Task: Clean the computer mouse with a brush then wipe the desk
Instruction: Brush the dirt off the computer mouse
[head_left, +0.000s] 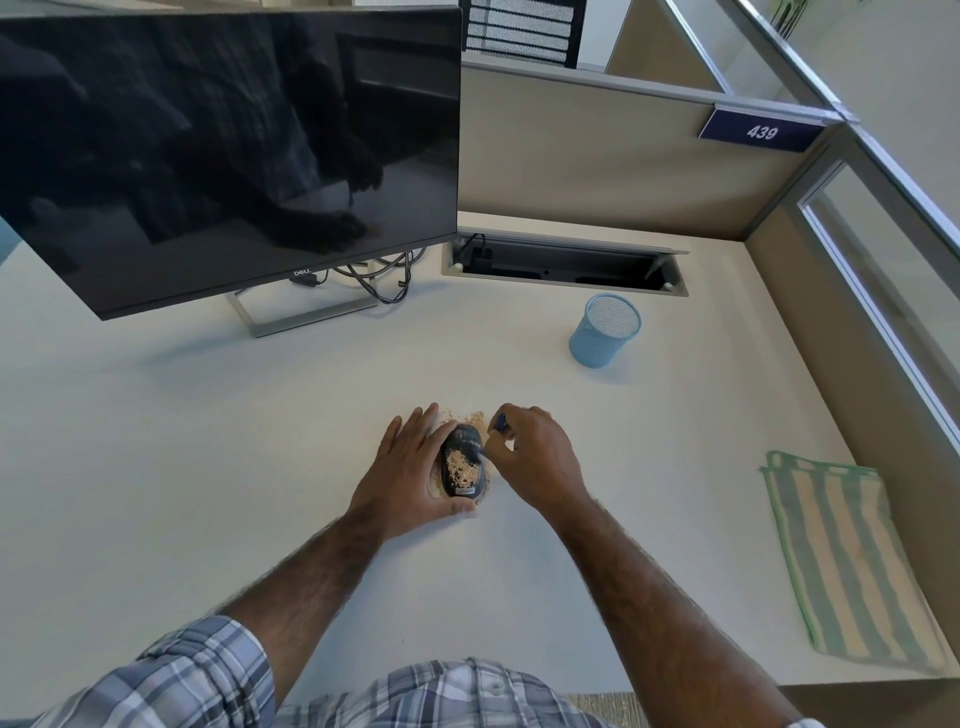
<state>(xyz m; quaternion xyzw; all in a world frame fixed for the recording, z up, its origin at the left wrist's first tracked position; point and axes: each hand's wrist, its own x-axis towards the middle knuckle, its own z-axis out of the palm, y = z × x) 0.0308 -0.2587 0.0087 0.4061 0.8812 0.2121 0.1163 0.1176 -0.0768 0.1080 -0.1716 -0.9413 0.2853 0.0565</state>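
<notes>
A black computer mouse (461, 466) lies on the white desk (208, 467), its back speckled with tan crumbs. More tan crumbs (470, 418) lie on the desk around it. My left hand (402, 467) cups the mouse from its left side and rear, holding it in place. My right hand (535, 457) is closed on a small blue-handled brush (500, 422), whose dark bristle end touches the top of the mouse. A green and beige striped cloth (852, 561) lies folded at the desk's right edge.
A dark Dell monitor (223, 156) on a stand fills the back left, with cables behind it. A blue mesh pen cup (605, 330) stands behind the mouse to the right. An open cable tray (563, 262) runs along the back. Partition walls (597, 156) close the back and right.
</notes>
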